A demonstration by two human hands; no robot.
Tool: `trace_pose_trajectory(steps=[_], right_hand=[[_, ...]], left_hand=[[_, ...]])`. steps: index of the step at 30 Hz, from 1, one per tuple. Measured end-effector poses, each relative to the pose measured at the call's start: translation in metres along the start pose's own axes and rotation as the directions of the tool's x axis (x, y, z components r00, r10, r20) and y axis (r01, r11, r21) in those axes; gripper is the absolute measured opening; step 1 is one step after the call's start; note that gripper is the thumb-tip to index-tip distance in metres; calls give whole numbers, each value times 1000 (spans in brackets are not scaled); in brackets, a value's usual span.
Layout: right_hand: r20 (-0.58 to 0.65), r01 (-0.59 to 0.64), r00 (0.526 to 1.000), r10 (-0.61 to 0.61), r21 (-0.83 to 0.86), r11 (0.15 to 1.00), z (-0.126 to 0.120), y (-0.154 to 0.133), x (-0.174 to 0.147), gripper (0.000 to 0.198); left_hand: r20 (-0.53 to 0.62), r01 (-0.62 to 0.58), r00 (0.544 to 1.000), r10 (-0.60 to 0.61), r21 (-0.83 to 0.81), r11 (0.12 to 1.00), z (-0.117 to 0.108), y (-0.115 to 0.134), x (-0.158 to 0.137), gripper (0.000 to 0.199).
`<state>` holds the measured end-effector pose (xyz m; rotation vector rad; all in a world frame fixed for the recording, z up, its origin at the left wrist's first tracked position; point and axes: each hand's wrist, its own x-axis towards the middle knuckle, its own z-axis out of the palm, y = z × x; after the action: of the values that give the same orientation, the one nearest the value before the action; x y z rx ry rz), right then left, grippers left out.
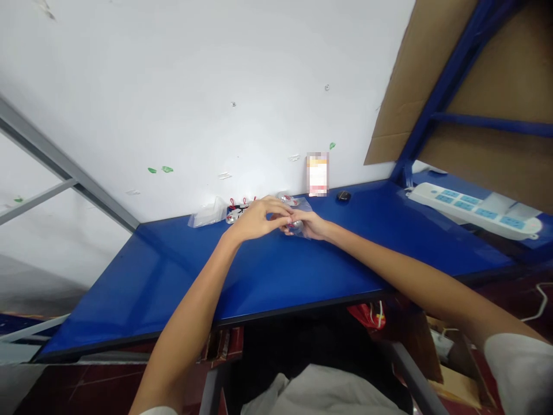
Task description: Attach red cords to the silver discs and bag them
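My left hand [261, 218] and my right hand [311, 225] meet over the blue table. Both have their fingers closed at a small clear plastic bag [306, 206], which holds a shiny item with red on it; the fingers hide much of it. The left thumb and fingers arch into a pinch, touching the right fingertips. Just behind the left hand lie several small pieces with red loops and black parts [233, 213]. Another clear bag with white content [209, 213] is to their left.
A blue table [302, 271] runs along a white wall [194, 86]. A blurred-out card [317, 174] leans on the wall, near a small black object [343, 196]. On the right lie a white power strip [475, 210] and a blue metal frame [436, 86] with cardboard.
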<state>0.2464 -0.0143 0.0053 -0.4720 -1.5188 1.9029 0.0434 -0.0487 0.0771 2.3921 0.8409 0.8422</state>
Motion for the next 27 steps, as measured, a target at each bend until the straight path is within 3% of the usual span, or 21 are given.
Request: trace_pose_trajectory(steps=[6, 10, 15, 18, 21, 24, 27], right_hand=[[14, -36, 999, 34, 117, 992, 1, 3, 0, 31], [19, -23, 1000, 21, 120, 992, 1, -1, -1, 33], [-87, 113, 989, -119, -79, 990, -6, -1, 4, 52], [-184, 156, 959, -216, -293, 943, -16, 3, 10, 42], [-206, 165, 940, -271, -421, 892, -25, 9, 15, 34], [-257, 143, 931, -259, -397, 907, -27, 14, 16, 37], [-334, 132, 916, -221, -271, 954, -24, 18, 16, 44]], left_hand=[[73, -33, 997, 34, -15, 999, -4, -8, 1, 7], [-17, -21, 1000, 22, 50, 999, -2, -16, 2, 10], [-216, 21, 976, 22, 195, 981, -4, -17, 1, 8], [-251, 35, 968, 33, 264, 964, -6, -22, 1, 8], [-275, 51, 961, 35, 299, 953, -3, -34, 1, 7], [-381, 113, 924, -7, 257, 960, 5, -47, 2, 15], [-508, 253, 842, -180, 78, 964, 16, -59, 3, 49]])
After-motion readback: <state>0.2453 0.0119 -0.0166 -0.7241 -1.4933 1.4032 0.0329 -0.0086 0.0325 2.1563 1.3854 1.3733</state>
